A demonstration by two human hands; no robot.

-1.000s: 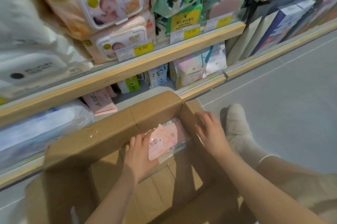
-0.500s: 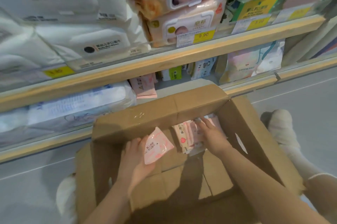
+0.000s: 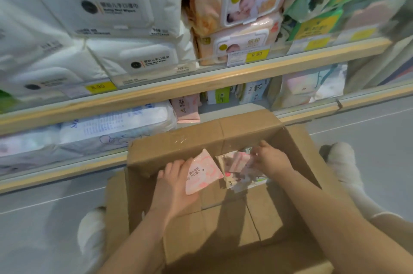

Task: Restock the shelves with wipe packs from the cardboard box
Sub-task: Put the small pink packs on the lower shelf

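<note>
Inside the box (image 3: pixel 178 146), frame centre, the left hand (image 3: pixel 174 184) grips one pink pack (image 3: pixel 202 172); the right hand (image 3: pixel 271 161) closes on blurred packs (image 3: pixel 240 171) just right.

A shop: wooden shelves (image 3: pixel 201 86) of stacked wipe packs (image 3: pixel 125 3) (yellow price tags (image 3: pixel 257 55) in front).

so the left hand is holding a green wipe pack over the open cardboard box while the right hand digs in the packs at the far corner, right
Not quite: the wipe pack in the left hand is pink, not green, as the head view shows. The rest holds: it is held over the open cardboard box while the right hand reaches into the packs at the far corner.
</note>
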